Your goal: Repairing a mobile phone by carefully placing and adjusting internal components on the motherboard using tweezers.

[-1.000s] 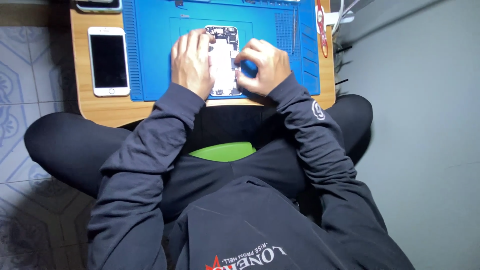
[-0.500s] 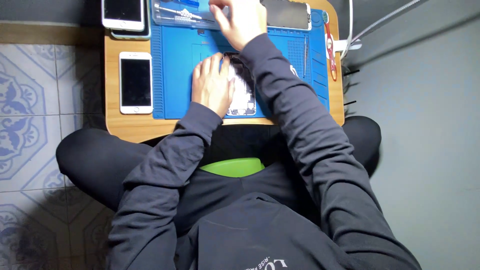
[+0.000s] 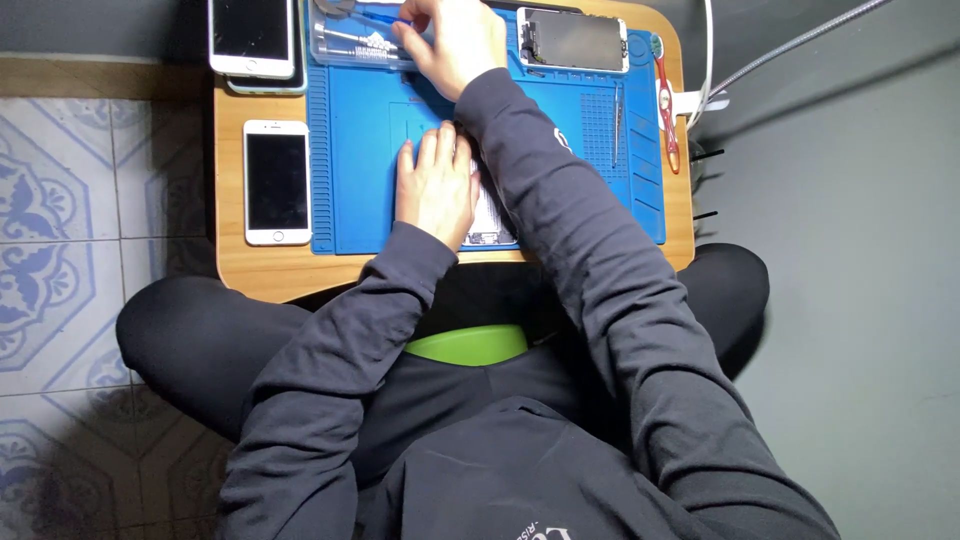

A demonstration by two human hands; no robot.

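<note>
Phone [image 3: 492, 215], opened and lying near the front edge of the blue mat [image 3: 360, 150], sits mostly hidden under my left hand [image 3: 437, 187] and right sleeve.

Going from the left: the tiled floor [image 3: 60, 220] shows beside the small wooden tabletop [image 3: 228, 265]. On the bare wood left of the mat lie two white handsets, one [image 3: 277, 182] nearer me with its dark screen up, and another [image 3: 252, 36] at the far corner, resting on something pale blue. Then comes the mat, covering most of the tabletop.

My left hand lies flat, palm down, fingers loosely spread and together, pressing on the phone rather than gripping it. My right hand [image 3: 455, 40] reaches to the mat's far edge, beside a clear tray [image 3: 350, 40] of tools; its fingers curl around something thin and blue, though I cannot tell exactly what it is.

Further right, a detached screen [image 3: 572, 40] lies face up at the far edge. Tweezers [image 3: 617, 125] rest on the mat's ribbed part, and a red tool [image 3: 665, 110] lies along its right border.
</note>
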